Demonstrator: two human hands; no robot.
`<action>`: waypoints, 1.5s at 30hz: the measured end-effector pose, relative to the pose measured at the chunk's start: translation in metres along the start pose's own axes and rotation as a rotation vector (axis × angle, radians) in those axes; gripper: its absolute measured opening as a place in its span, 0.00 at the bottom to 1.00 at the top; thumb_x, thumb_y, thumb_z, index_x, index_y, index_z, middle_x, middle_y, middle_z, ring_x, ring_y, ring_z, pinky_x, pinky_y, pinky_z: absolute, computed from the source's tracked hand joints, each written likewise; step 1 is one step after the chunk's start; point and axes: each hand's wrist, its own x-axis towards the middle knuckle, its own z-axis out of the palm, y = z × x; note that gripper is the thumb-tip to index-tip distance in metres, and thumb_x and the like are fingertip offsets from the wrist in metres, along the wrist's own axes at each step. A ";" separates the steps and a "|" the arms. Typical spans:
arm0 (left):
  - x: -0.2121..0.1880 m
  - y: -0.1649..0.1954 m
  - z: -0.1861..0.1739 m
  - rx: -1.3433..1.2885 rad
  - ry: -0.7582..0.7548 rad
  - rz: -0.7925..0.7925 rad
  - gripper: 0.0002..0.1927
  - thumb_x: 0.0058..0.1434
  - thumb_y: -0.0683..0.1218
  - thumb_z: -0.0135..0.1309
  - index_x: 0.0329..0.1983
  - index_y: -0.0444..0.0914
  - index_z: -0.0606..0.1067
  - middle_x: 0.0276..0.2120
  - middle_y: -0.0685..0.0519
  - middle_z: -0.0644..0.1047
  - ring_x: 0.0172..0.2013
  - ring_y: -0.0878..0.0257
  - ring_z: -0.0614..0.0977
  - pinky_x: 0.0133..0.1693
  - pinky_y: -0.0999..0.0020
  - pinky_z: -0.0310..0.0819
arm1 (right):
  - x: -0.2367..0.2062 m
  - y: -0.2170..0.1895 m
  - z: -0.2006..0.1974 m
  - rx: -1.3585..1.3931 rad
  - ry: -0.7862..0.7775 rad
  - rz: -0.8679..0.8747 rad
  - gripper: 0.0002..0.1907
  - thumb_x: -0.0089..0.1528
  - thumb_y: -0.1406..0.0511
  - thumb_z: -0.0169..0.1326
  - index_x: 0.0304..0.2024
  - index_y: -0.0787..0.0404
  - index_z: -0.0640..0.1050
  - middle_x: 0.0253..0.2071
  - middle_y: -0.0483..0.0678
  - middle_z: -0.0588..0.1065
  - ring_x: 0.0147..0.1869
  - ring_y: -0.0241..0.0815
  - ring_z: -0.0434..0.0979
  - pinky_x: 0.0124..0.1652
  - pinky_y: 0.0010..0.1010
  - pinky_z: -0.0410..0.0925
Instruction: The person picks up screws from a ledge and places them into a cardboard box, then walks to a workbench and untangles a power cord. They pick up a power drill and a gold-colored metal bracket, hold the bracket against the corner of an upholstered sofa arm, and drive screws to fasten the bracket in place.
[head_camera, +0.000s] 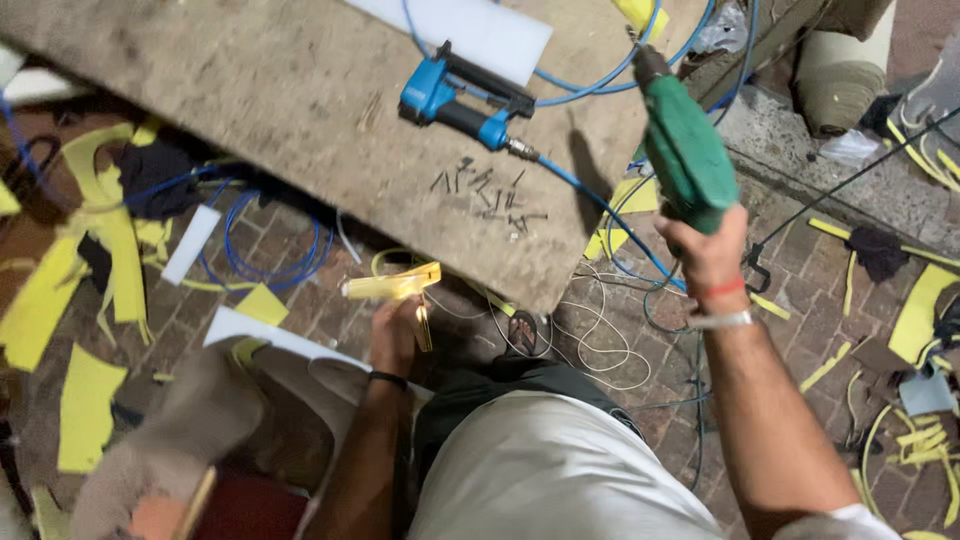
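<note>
Standing at the worn board's (300, 110) edge, right hand (712, 258) clamped on a green drill (685, 150), left hand (395, 335) gripping a yellow strip (390, 287).

The setting is a workshop. A worn wooden table (280, 90) carries a blue pneumatic nailer (462, 95) with air hose (600, 75) and loose nails (490, 195). Yellow offcuts (85, 405) and cables litter the brick floor (300, 290).

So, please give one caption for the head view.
Right hand raises green drill; left hand holds yellow strip.
</note>
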 end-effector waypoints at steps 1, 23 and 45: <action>-0.013 -0.002 0.004 -0.010 0.003 -0.028 0.13 0.69 0.46 0.54 0.43 0.30 0.79 0.33 0.55 0.79 0.33 0.66 0.76 0.36 0.70 0.70 | -0.019 -0.004 -0.005 0.071 -0.026 -0.055 0.22 0.56 0.75 0.62 0.53 0.69 0.77 0.40 0.48 0.76 0.39 0.41 0.73 0.40 0.32 0.66; -0.397 -0.070 -0.046 0.194 0.279 0.058 0.16 0.67 0.53 0.53 0.38 0.34 0.77 0.27 0.49 0.79 0.31 0.64 0.78 0.37 0.65 0.73 | -0.409 0.010 -0.043 0.176 -0.474 -0.011 0.32 0.46 0.76 0.55 0.56 0.67 0.74 0.43 0.48 0.79 0.40 0.39 0.79 0.38 0.28 0.71; -0.600 -0.292 -0.156 0.877 0.178 -0.285 0.17 0.59 0.57 0.50 0.41 0.44 0.82 0.41 0.43 0.81 0.44 0.43 0.81 0.46 0.48 0.75 | -0.651 0.277 -0.062 -0.078 -0.639 0.214 0.10 0.50 0.72 0.64 0.35 0.67 0.81 0.27 0.42 0.77 0.27 0.32 0.72 0.28 0.25 0.64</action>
